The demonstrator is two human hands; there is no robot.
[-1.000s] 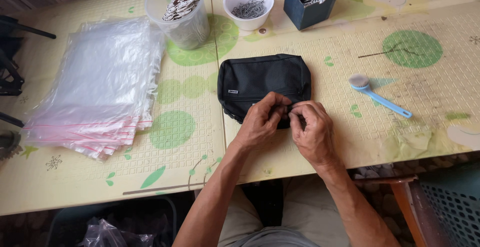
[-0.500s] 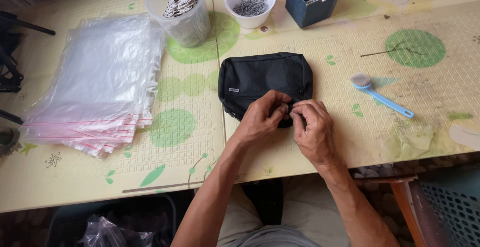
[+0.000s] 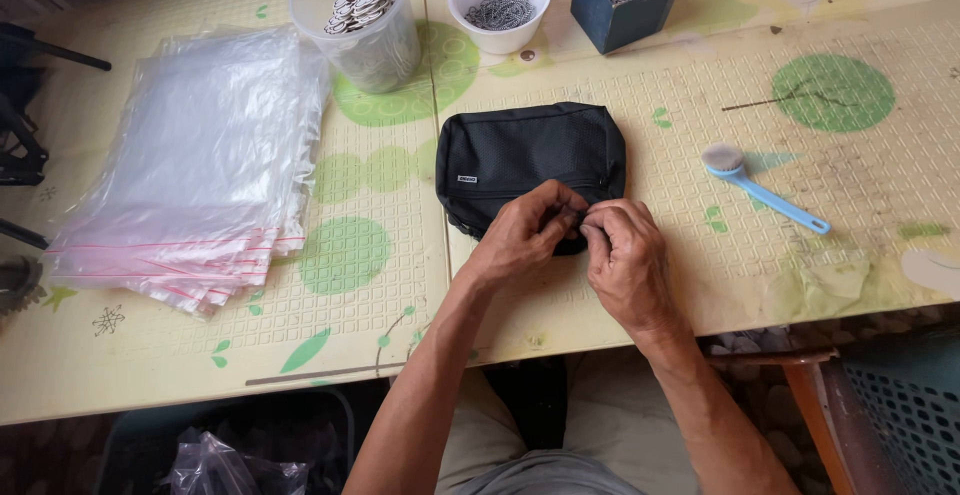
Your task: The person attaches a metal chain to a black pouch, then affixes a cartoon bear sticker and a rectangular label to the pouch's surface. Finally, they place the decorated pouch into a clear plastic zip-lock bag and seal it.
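Black fabric pouch [image 3: 530, 160] lies flat on the table [image 3: 640, 285], near the middle of its near edge, with its long side running along that edge. Both hands meet at the pouch's near rim. The left hand [image 3: 525, 235] rests on the pouch's lower front, its fingers [image 3: 555, 205] curled and pinched together on something small at the rim; what exactly is gripped cannot be told. The right hand [image 3: 625, 260] sits just beside it, touching it fingertip to fingertip, likewise closed in a pinch at the pouch's near right corner.

Right of the pouch lies a small blue-handled brush [image 3: 760, 190]. Toward the far edge stand a clear plastic tub [image 3: 360, 25], a white bowl of small metal pieces [image 3: 500, 5] and a dark blue box [image 3: 625, 0]. A stack of clear plastic bags [image 3: 195, 165] covers the left part of the table.
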